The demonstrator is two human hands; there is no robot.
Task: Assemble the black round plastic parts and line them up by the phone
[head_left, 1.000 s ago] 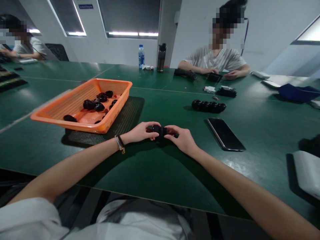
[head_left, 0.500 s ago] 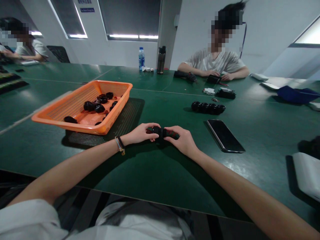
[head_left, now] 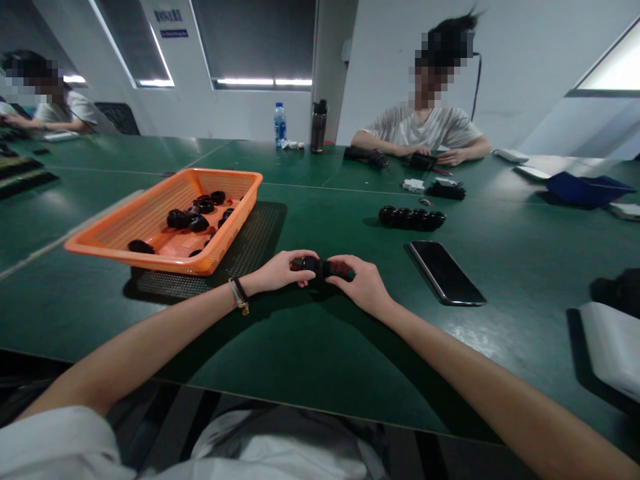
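Between my two hands is a small black part (head_left: 316, 268), with a dark red-and-green patch towards its right end; its exact kind I cannot make out. My left hand (head_left: 283, 272) pinches its left end between thumb and fingers. From the other side, my right hand (head_left: 361, 283) has thumb and fingers closed on the right end. The part is held low over the green table (head_left: 300, 347), and the fingers hide much of it. To the left, an orange plastic basket (head_left: 125, 252) contains several black rounded pieces (head_left: 198, 222).
A phone (head_left: 447, 273) lies right of my hands, behind it a row of joined black round pieces (head_left: 413, 218). A white object (head_left: 613, 343) sits at the right edge. Across the table are a person (head_left: 423, 130), a water bottle (head_left: 280, 125) and a dark flask (head_left: 319, 127).
The view has tilted slightly, so the far side of the room sits a little lower. Both hands keep their grip on the black part, with hardly any visible movement.
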